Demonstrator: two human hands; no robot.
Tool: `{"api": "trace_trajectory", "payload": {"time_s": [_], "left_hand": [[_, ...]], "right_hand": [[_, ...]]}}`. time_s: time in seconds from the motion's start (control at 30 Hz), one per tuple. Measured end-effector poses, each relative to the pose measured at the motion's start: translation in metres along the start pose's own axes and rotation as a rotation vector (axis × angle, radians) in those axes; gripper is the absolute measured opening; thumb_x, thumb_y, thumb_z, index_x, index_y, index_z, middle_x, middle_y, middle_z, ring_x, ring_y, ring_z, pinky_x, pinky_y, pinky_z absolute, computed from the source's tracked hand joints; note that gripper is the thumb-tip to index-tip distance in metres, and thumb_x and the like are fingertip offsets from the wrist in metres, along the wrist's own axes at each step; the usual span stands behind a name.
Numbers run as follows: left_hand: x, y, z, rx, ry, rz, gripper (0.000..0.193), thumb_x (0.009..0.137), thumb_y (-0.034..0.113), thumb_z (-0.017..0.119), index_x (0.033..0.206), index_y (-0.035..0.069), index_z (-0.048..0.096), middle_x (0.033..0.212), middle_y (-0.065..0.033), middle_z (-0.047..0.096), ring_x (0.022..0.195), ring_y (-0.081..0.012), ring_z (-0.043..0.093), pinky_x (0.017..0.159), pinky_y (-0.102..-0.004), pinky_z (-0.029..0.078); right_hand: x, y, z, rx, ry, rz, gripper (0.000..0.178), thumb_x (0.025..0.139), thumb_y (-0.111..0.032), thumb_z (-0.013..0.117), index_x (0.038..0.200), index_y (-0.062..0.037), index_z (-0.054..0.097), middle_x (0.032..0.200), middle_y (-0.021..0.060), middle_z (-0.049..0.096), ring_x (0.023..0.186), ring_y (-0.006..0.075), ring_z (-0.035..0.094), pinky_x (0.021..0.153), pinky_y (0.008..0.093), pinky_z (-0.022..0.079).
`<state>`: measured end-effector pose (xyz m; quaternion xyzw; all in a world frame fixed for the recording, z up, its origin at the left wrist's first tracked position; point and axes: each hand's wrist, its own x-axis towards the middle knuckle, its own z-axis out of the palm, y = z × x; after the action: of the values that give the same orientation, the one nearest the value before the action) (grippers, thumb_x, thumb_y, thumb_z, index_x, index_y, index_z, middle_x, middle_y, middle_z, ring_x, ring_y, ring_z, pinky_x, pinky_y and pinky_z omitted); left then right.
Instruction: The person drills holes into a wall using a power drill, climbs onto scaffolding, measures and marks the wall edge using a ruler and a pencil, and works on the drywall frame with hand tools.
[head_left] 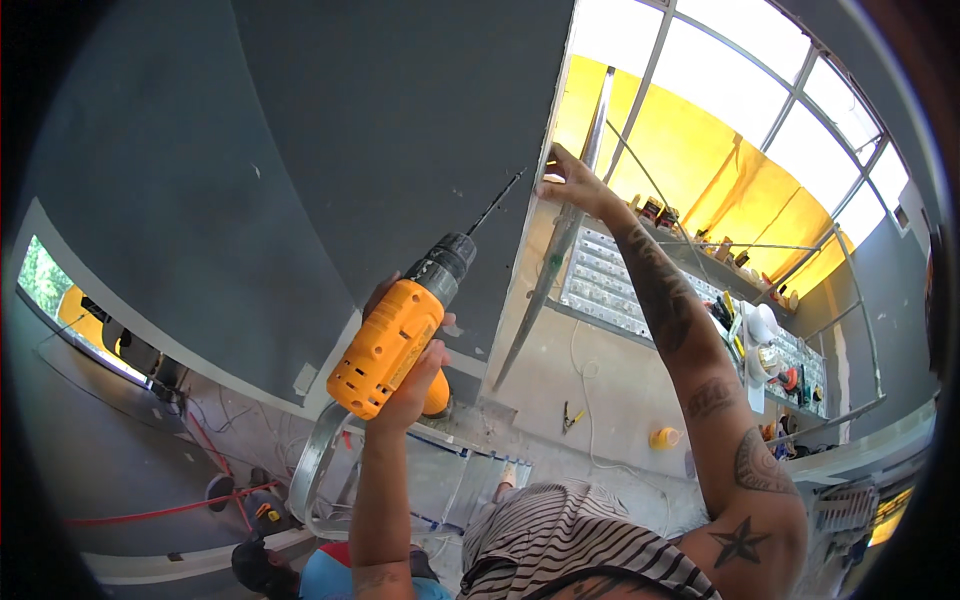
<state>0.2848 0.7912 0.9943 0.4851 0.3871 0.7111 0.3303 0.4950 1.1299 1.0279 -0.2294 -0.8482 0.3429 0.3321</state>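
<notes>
My left hand (412,392) is wrapped round the grip of a yellow and black power drill (385,345), which points up and away from me. A long dark drill bit (495,202) sits in its chuck, the tip in front of the dark grey wall (400,120); I cannot tell whether it touches. Several small holes or marks show in the wall near the bit. My right arm is stretched far forward. At the wall's pale edge (533,222), my right hand (578,188) rests with thumb and forefinger apart, partly hidden behind that edge.
To the right stands a metal scaffold platform (610,280) with rails, bearing tools and containers. Pliers (571,417), a white cable (590,372) and a yellow cup (665,438) are on the floor below. A person in a blue shirt (335,572) is at lower left, near red straps.
</notes>
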Motion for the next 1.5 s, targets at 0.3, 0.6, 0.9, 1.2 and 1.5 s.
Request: {"api": "trace_trajectory", "payload": {"time_s": [0.3,0.6,0.9,1.2,1.5], "left_hand": [[0.008,0.0,-0.005,0.108,-0.051,0.082,0.069,0.075,-0.003,0.054,0.139,0.007,0.032,0.078,-0.0047,0.056,0.061,-0.0108,0.055,0.062,-0.0266,0.048],[0.003,-0.01,-0.001,-0.011,-0.064,-0.019,0.067,0.078,-0.003,0.057,0.139,0.006,0.029,0.109,-0.0086,0.049,0.073,-0.0115,0.056,0.064,-0.0263,0.052],[0.002,-0.014,0.003,0.045,-0.068,-0.034,0.066,0.078,-0.003,0.056,0.138,0.006,0.03,0.106,-0.0088,0.05,0.069,-0.011,0.057,0.064,-0.0257,0.051],[0.0,-0.013,0.013,0.075,-0.049,-0.008,0.066,0.077,-0.002,0.056,0.138,0.007,0.03,0.111,-0.01,0.048,0.066,-0.0111,0.058,0.064,-0.0284,0.051],[-0.003,-0.012,0.018,0.099,-0.035,0.006,0.066,0.078,-0.004,0.055,0.138,0.006,0.029,0.099,-0.0081,0.053,0.064,-0.0106,0.057,0.063,-0.0277,0.049]], "right_hand": [[0.003,-0.007,-0.003,0.029,-0.026,0.037,0.084,0.07,-0.047,0.081,0.132,-0.0002,0.047,0.121,0.0139,0.058,0.113,0.0249,0.056,0.102,0.0386,0.039],[0.005,0.0,-0.001,0.053,-0.021,0.037,0.082,0.07,-0.047,0.082,0.131,-0.0015,0.049,0.118,0.0115,0.059,0.108,0.0234,0.057,0.1,0.0383,0.041],[0.004,0.004,0.0,0.054,0.02,0.017,0.082,0.067,-0.049,0.083,0.126,-0.0009,0.053,0.112,0.0095,0.061,0.102,0.021,0.059,0.096,0.0366,0.044],[0.004,0.003,-0.001,0.028,0.029,0.012,0.078,0.067,-0.051,0.082,0.12,-0.0001,0.055,0.108,0.0099,0.062,0.1,0.0204,0.06,0.093,0.0363,0.045],[0.005,0.0,0.0,0.031,0.025,0.0,0.077,0.067,-0.051,0.082,0.118,0.0001,0.055,0.108,0.0096,0.061,0.1,0.0202,0.059,0.092,0.0349,0.046]]}}
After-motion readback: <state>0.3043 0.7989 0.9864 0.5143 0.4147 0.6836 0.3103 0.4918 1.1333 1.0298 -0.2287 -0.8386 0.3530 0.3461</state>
